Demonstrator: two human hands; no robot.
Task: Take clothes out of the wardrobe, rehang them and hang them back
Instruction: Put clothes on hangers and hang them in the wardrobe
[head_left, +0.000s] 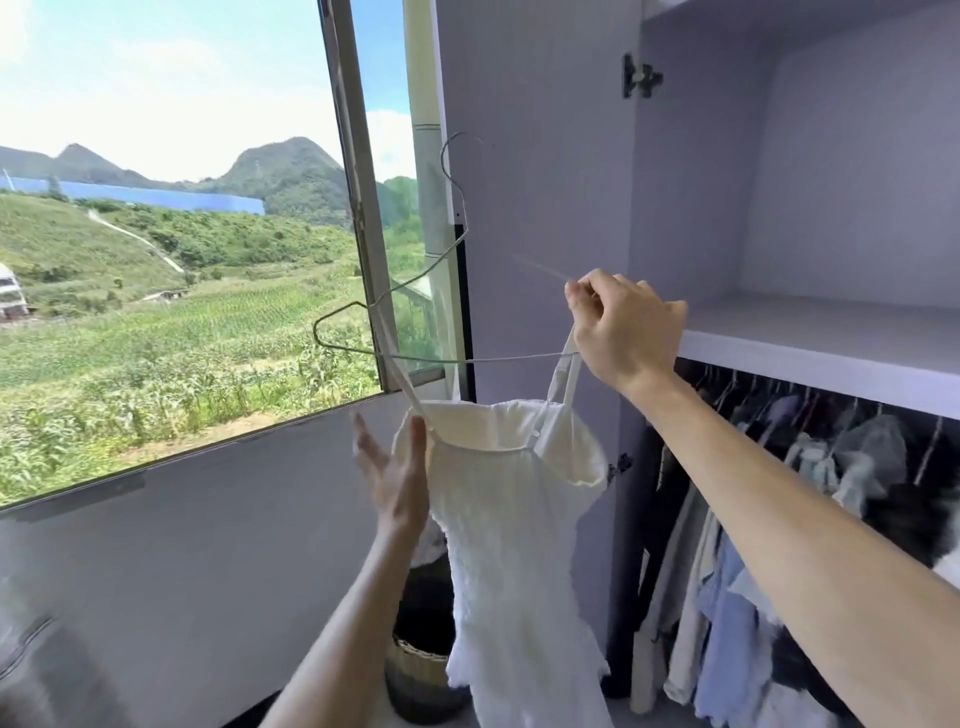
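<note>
One view only, head-worn (wide-angle), looking forward and slightly down from arm's length: open wardrobe (831, 156) fills the near right, window (354, 156) the far left.

The right hand (628, 327) is covering the hanger (441, 359) at one end; the white top (509, 519) is half hiding the basket (410, 675).

An open window (357, 156) shows green hills (283, 169), and a dark woven basket (413, 667) stands on the floor.

We see a white strappy top (498, 493) hanging off a tilted wire hanger (431, 359). Other clothes (727, 597) crowd the wardrobe (810, 353) rail.
</note>
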